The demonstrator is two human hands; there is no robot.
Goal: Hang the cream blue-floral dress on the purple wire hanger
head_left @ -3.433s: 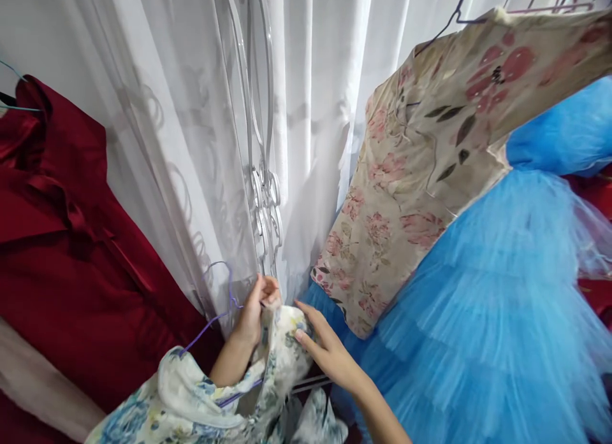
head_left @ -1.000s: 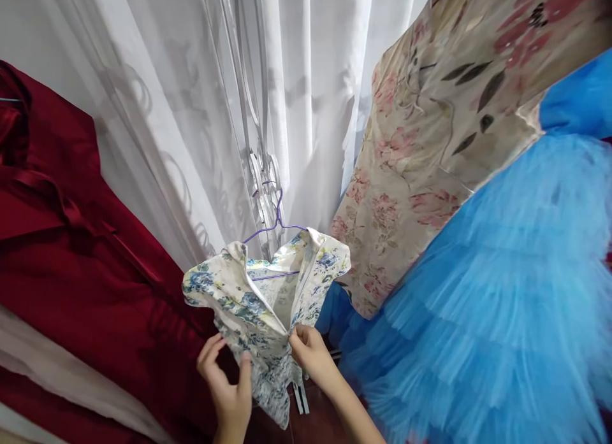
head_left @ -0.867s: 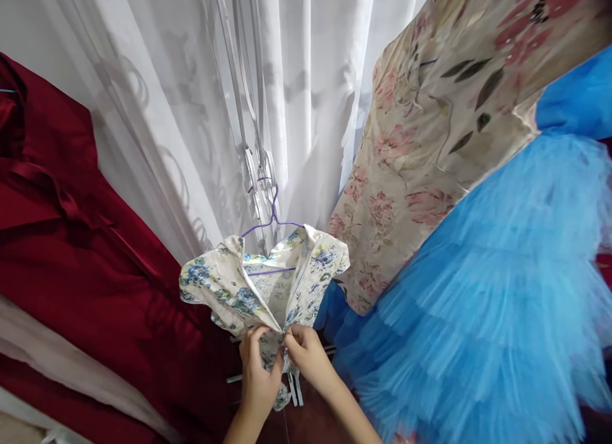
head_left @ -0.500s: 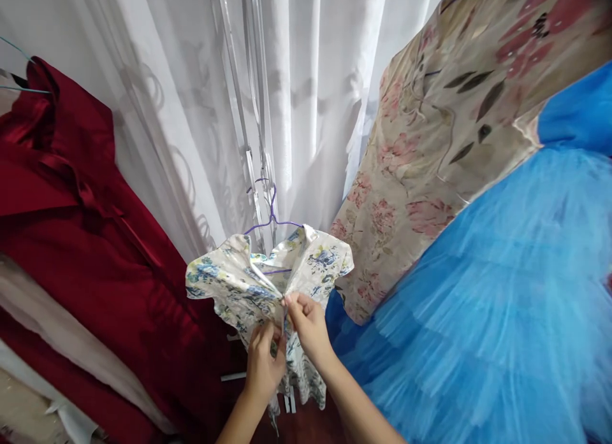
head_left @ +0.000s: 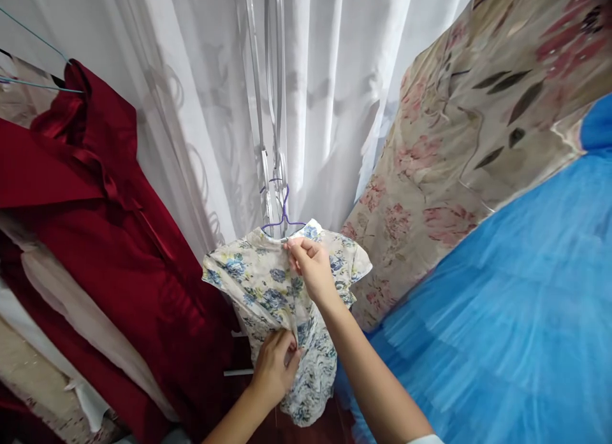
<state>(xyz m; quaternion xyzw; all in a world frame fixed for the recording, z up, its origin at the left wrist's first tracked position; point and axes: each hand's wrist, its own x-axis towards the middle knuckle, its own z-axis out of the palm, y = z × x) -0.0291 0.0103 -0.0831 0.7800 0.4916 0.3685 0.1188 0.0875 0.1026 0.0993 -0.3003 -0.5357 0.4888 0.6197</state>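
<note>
A white floral dress [head_left: 272, 281] with blue and yellow-green blooms and short sleeves hangs on a purple wire hanger [head_left: 285, 208]. At the middle of its neckline, my right hand [head_left: 310, 262] is closed in a pinch at the top of the zipper line; the small pull is covered by my fingertips. Lower on the dress, at about waist height, my left hand [head_left: 277, 361] grips a fold of the fabric between thumb and fingers. Both edges of the opening meet below the neckline.
Dark red garments [head_left: 148, 272] hang close on the left. To the right are a beige floral gown [head_left: 430, 164] and a blue tiered tulle dress [head_left: 497, 291]. Behind stand a white metal rack [head_left: 268, 100] and a white curtain [head_left: 320, 93].
My right hand has moved up from mid-bodice to the neckline, and the V-shaped opening has closed. My left hand stays low on the fabric. The view has shifted slightly left.
</note>
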